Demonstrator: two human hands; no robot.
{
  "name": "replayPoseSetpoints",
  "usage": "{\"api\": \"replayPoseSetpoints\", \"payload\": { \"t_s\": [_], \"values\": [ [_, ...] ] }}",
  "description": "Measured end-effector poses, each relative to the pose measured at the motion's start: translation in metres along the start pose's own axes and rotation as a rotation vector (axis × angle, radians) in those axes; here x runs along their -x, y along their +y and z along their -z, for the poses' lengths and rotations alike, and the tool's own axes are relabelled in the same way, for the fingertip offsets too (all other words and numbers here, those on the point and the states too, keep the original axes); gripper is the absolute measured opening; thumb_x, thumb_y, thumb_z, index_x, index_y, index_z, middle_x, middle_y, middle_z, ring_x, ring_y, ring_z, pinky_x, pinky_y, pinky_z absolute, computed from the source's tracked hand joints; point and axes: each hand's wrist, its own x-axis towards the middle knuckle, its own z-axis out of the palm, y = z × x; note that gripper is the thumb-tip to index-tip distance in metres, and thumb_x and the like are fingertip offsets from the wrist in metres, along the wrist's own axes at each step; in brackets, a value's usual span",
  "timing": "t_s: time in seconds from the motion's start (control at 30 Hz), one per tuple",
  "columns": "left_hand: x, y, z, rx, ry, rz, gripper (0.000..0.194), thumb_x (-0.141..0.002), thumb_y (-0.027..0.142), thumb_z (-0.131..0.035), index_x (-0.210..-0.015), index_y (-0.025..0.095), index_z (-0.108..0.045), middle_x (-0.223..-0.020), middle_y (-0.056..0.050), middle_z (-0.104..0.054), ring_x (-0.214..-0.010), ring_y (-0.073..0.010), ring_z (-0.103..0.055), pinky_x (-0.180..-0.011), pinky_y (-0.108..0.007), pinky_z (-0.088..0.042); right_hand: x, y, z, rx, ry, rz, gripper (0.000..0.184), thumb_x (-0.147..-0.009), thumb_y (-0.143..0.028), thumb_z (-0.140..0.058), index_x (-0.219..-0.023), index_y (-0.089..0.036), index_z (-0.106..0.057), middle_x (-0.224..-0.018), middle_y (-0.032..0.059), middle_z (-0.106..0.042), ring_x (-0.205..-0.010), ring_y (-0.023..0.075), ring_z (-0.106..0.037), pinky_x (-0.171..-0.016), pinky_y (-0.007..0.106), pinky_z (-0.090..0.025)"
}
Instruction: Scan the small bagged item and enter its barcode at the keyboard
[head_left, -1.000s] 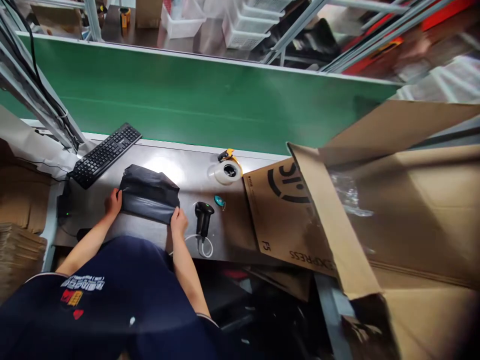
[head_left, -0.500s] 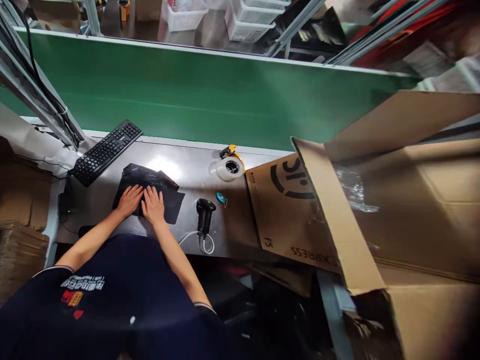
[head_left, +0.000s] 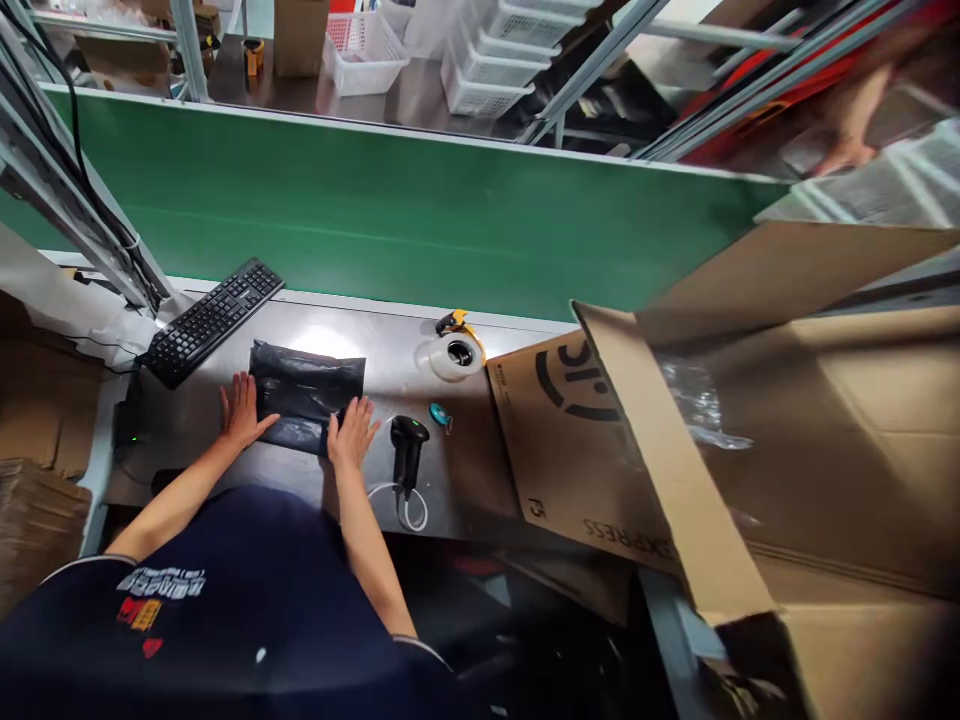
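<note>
A black plastic mailing bag (head_left: 307, 390) lies flat on the metal table, wrinkled and shiny. My left hand (head_left: 244, 412) rests at its left edge with the fingers spread. At the lower right corner of the bag, my right hand (head_left: 351, 432) touches it, fingers stretched out. Just right of that hand stands a black barcode scanner (head_left: 407, 455) with a white cable. Behind the scanner are a small blue round item (head_left: 440, 414) and a roll of clear tape (head_left: 452, 355) on a yellow dispenser.
A black keyboard (head_left: 214, 322) sits at the table's back left. Beyond runs a green conveyor belt (head_left: 375, 220). Large open cardboard boxes (head_left: 555, 450) crowd the right side. White baskets (head_left: 367, 70) stand across the belt; another person's hand (head_left: 847, 150) shows at far right.
My hands have moved apart, from the middle of the bag to its two sides. The bag now lies flatter and more squarely. The view has shifted slightly, and another person's hand has appeared.
</note>
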Motion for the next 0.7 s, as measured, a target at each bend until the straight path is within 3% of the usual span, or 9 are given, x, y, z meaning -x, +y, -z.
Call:
{"api": "replayPoseSetpoints", "payload": {
  "t_s": [0.1,0.17,0.27,0.37,0.53,0.6,0.7],
  "values": [
    [-0.006,0.026,-0.002,-0.015,-0.070,-0.266,0.090,-0.099,0.058,-0.052,-0.170,0.016,-0.017,-0.178,-0.016,-0.014,-0.167,-0.0357,-0.009,-0.134,-0.061,0.004,0.011,0.003,-0.009,-0.027,-0.042,0.171,0.061,-0.106,-0.037,-0.035,-0.161,-0.011,-0.042,-0.171,0.0201,-0.035,-0.163,0.0328,-0.021,-0.131,0.065,-0.016],
    [-0.015,0.037,-0.005,-0.019,-0.111,-0.353,0.083,-0.099,0.054,-0.053,-0.170,0.022,-0.023,-0.178,-0.013,-0.019,-0.167,-0.0350,-0.013,-0.134,-0.062,0.003,0.010,0.002,-0.017,-0.010,-0.072,0.176,0.062,-0.106,-0.038,-0.036,-0.162,-0.011,-0.040,-0.172,0.0194,-0.034,-0.164,0.0318,-0.021,-0.132,0.063,-0.016],
    [-0.026,0.035,-0.007,-0.029,-0.112,-0.304,0.082,-0.096,0.054,-0.058,-0.168,0.026,-0.031,-0.178,-0.012,-0.021,-0.166,-0.0394,-0.013,-0.131,-0.071,0.003,-0.001,0.000,-0.026,0.003,-0.116,0.073,0.076,-0.105,-0.048,-0.040,-0.166,-0.004,-0.027,-0.175,0.0242,-0.022,-0.165,0.0346,-0.015,-0.132,0.062,-0.018],
    [-0.027,0.018,-0.004,-0.021,-0.086,-0.181,0.093,-0.090,0.060,-0.066,-0.168,0.026,-0.030,-0.179,-0.014,-0.015,-0.166,-0.0442,-0.008,-0.128,-0.077,0.000,-0.013,-0.001,-0.025,-0.042,-0.132,-0.031,0.088,-0.102,-0.057,-0.042,-0.167,-0.002,-0.020,-0.176,0.0254,-0.013,-0.165,0.0373,-0.012,-0.132,0.063,-0.015],
    [-0.020,-0.004,0.006,0.071,-0.022,0.070,0.098,-0.093,0.058,-0.063,-0.169,0.012,-0.021,-0.178,-0.024,-0.016,-0.163,-0.0531,-0.009,-0.126,-0.081,-0.004,-0.021,0.000,-0.017,-0.125,-0.065,-0.268,0.086,-0.103,-0.058,-0.032,-0.165,0.001,-0.024,-0.174,0.0286,-0.020,-0.165,0.0394,-0.012,-0.130,0.071,-0.009],
    [-0.016,0.000,0.007,0.106,-0.003,0.064,0.093,-0.096,0.055,-0.060,-0.168,0.010,-0.022,-0.177,-0.025,-0.019,-0.163,-0.0527,-0.009,-0.129,-0.077,-0.007,-0.020,-0.003,-0.013,-0.152,-0.026,-0.213,0.087,-0.102,-0.058,-0.031,-0.165,0.002,-0.023,-0.173,0.0288,-0.020,-0.165,0.0385,-0.012,-0.130,0.069,-0.012],
    [-0.007,0.019,0.008,0.137,-0.011,0.026,0.083,-0.094,0.048,-0.062,-0.165,0.018,-0.035,-0.175,-0.018,-0.031,-0.163,-0.0451,-0.021,-0.132,-0.067,-0.020,-0.017,-0.016,0.001,-0.172,-0.056,-0.084,0.087,-0.101,-0.060,-0.028,-0.163,0.001,-0.028,-0.168,0.0319,-0.032,-0.161,0.0420,-0.025,-0.128,0.069,-0.022]
  ]
}}
